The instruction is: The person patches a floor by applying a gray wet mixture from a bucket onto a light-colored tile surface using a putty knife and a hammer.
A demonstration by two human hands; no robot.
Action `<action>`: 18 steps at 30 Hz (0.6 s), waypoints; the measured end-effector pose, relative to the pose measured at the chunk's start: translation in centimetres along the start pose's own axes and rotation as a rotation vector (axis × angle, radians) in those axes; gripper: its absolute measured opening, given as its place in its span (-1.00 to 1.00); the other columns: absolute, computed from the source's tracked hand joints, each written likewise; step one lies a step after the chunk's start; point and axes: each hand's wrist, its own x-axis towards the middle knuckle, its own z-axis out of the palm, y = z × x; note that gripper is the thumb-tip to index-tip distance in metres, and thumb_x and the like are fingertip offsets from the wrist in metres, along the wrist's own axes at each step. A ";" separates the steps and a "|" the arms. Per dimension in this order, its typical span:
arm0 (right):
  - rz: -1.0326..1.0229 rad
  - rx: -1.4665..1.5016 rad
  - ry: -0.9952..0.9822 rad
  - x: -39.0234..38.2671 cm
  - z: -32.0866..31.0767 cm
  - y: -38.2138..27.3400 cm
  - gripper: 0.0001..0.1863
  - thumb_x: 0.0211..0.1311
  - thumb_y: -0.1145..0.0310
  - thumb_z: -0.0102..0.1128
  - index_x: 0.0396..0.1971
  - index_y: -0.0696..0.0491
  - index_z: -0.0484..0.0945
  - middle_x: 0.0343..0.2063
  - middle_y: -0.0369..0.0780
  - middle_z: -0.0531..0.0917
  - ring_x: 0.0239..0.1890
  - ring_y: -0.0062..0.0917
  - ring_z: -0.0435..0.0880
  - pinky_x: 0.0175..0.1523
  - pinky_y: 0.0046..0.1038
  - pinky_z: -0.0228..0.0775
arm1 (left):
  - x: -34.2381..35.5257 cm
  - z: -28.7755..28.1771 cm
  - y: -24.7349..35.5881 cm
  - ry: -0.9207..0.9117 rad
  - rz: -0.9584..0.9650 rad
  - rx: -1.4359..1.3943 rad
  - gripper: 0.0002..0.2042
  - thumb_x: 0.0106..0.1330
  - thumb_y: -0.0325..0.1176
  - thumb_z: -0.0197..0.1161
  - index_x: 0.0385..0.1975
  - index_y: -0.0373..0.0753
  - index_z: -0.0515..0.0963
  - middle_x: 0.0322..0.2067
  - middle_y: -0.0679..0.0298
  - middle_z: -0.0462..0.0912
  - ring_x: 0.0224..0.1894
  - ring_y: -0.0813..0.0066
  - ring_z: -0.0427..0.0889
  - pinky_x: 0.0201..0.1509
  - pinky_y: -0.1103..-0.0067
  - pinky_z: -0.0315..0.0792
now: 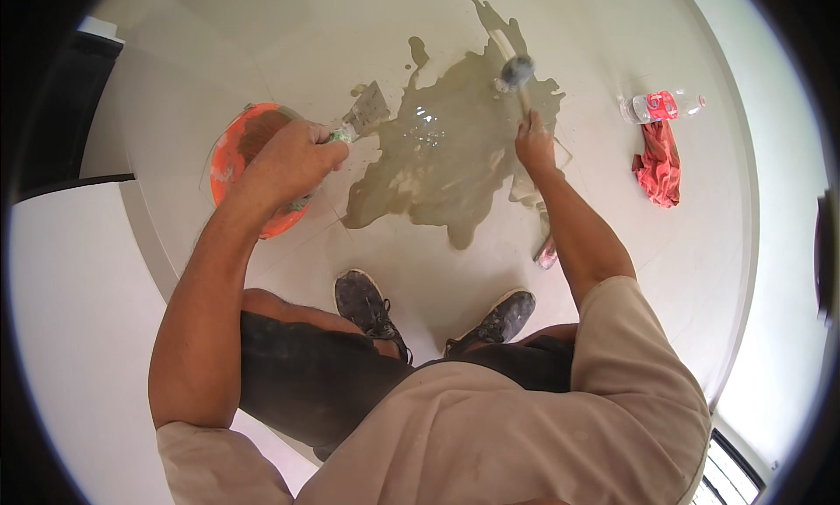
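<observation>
Directions run from the centre of the puddle, 12 o'clock being the top of the view. The puddle (455, 168) is a wet, olive-grey film with a lobed, ragged outline, glossy highlights and paler streaks, spread on the smooth, pale floor (411, 260).

The left hand (302, 159) is closed around a scraper (366, 109). The tool sits toward 10 o'clock, its flat, flared grey blade smeared and its grip greenish. Beneath this hand and forearm, at 9 o'clock, stands a round, orange-red bucket (229, 155), its inner wall coated in brownish residue.

The right hand (535, 144) is closed around the slim, light handle of a mallet-like tool (517, 73) at 1 o'clock. Its dark, rounded head is motion-blurred; contact with the floor cannot be determined.

At 3 o'clock a clear plastic bottle (665, 107) with a red label lies on its side. Just below is a crumpled red cloth (659, 168). A pinkish object (547, 253), partly hidden by the right forearm, lies between 4 and 5 o'clock; its kind is indeterminable.
</observation>
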 end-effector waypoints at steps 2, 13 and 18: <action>-0.023 0.151 0.118 1.5 -1.9 -2.0 -0.58 0.50 0.28 0.01 0.23 0.16 0.35 -0.22 0.24 0.65 -0.17 0.25 0.62 -0.14 0.08 0.45 | -0.5 -0.4 0.0 -0.029 -0.045 -0.025 -0.76 0.22 -0.22 0.16 -0.52 -0.28 0.49 -0.62 0.38 0.34 -0.53 0.53 0.33 -0.38 0.44 0.24; -0.007 0.225 0.157 1.5 -1.9 -4.1 -0.60 0.49 0.20 0.03 0.17 0.13 0.37 -0.27 0.24 0.65 -0.23 0.27 0.63 -0.19 0.11 0.46 | -1.3 -0.8 -0.7 0.022 -0.060 -0.026 -0.76 0.26 -0.21 0.17 -0.49 -0.28 0.53 -0.60 0.38 0.37 -0.52 0.55 0.33 -0.39 0.48 0.24; -0.043 0.210 0.286 0.2 1.6 2.3 -0.55 0.47 0.17 0.06 0.22 0.11 0.36 -0.30 0.22 0.67 -0.19 0.23 0.64 -0.14 0.10 0.49 | -0.5 -0.3 0.6 0.011 -0.037 -0.005 -0.74 0.29 -0.20 0.17 -0.46 -0.29 0.57 -0.57 0.44 0.35 -0.50 0.64 0.31 -0.41 0.53 0.22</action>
